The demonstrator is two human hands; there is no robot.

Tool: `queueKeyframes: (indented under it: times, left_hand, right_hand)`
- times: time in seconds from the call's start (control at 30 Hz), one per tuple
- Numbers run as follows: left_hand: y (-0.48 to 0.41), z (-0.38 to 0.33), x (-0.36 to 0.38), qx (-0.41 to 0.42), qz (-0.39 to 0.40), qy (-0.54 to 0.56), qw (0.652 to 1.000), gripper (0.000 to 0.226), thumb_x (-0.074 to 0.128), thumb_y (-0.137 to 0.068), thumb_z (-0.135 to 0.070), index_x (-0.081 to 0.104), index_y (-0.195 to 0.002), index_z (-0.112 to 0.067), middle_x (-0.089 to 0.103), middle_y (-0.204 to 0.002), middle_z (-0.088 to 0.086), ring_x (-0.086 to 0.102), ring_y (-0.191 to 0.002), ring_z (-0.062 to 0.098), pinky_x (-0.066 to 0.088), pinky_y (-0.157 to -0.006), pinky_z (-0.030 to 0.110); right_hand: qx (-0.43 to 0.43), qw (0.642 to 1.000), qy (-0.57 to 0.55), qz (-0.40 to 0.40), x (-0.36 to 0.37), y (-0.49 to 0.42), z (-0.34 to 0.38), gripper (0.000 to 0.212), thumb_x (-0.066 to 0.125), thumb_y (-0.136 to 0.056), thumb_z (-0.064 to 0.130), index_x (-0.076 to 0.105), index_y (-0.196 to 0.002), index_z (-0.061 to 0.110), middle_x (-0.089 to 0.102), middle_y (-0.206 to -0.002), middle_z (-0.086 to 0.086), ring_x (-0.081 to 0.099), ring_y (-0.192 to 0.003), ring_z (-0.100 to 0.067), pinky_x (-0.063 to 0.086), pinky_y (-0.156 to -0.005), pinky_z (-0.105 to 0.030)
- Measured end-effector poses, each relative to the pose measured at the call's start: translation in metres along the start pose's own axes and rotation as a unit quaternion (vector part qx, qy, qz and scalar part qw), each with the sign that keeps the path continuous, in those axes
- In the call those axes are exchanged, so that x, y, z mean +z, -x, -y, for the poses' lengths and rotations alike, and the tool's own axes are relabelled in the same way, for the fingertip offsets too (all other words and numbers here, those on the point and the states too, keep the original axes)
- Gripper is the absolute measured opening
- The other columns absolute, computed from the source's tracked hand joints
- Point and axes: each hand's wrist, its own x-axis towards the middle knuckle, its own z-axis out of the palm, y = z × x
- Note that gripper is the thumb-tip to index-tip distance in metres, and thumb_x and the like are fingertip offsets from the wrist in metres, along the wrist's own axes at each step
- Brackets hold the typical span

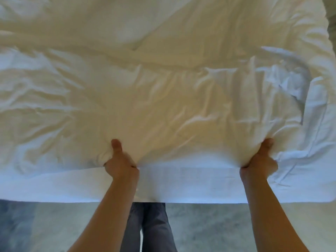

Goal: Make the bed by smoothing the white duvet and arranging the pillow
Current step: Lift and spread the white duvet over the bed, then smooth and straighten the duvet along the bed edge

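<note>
A wrinkled white duvet (163, 79) covers nearly the whole view, with its near edge hanging over the side of the bed. My left hand (121, 162) grips a bunch of the duvet near that edge, thumb on top and fingers tucked under the fabric. About a forearm's length to the right, my right hand (260, 159) grips the same edge the same way. The cloth fans out in creases from both grips. No pillow shows in the view.
A crumpled fold of white fabric (291, 84) bunches at the right side of the bed. Below the bed edge lies grey carpet (209, 230), where my legs in dark trousers (151, 228) stand close against the bed.
</note>
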Motion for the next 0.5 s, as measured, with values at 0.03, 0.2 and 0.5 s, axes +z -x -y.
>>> queueKeyframes:
  times: [0.03, 0.2, 0.5]
  left_hand:
    - [0.008, 0.012, -0.011, -0.015, -0.026, -0.045, 0.999, 0.051, 0.077, -0.083, -0.059, 0.060, -0.118, -0.025, 0.072, -0.103, -0.008, 0.071, -0.085, 0.015, 0.060, -0.070, 0.033]
    - [-0.002, 0.027, -0.021, -0.078, 0.019, -0.103, 0.991, 0.094, 0.075, -0.060, -0.085, 0.055, -0.133, -0.029, 0.070, -0.121, -0.004, 0.073, -0.098, 0.021, 0.063, -0.084, 0.048]
    - [0.067, 0.038, -0.042, -0.275, 0.298, -0.311, 0.860, 0.101, 0.041, -0.079, -0.089, 0.057, -0.125, -0.001, 0.072, -0.120, 0.018, 0.071, -0.108, 0.035, 0.052, -0.101, 0.056]
  right_hand:
    - [-0.004, 0.999, 0.029, -0.017, -0.007, -0.004, -0.006, 0.077, 0.075, -0.078, 0.075, 0.061, -0.129, 0.019, 0.074, -0.112, 0.005, 0.072, -0.094, -0.016, 0.061, -0.078, -0.035]
    - [0.019, 0.992, 0.122, -0.019, -0.010, -0.026, -0.030, 0.081, 0.072, -0.081, 0.073, 0.058, -0.134, 0.014, 0.068, -0.113, 0.000, 0.067, -0.101, -0.025, 0.057, -0.083, -0.038]
    - [0.058, 0.994, 0.054, 0.079, -0.042, -0.032, -0.048, 0.056, 0.071, -0.088, 0.065, 0.064, -0.118, 0.018, 0.066, -0.127, -0.004, 0.064, -0.120, -0.028, 0.058, -0.088, -0.042]
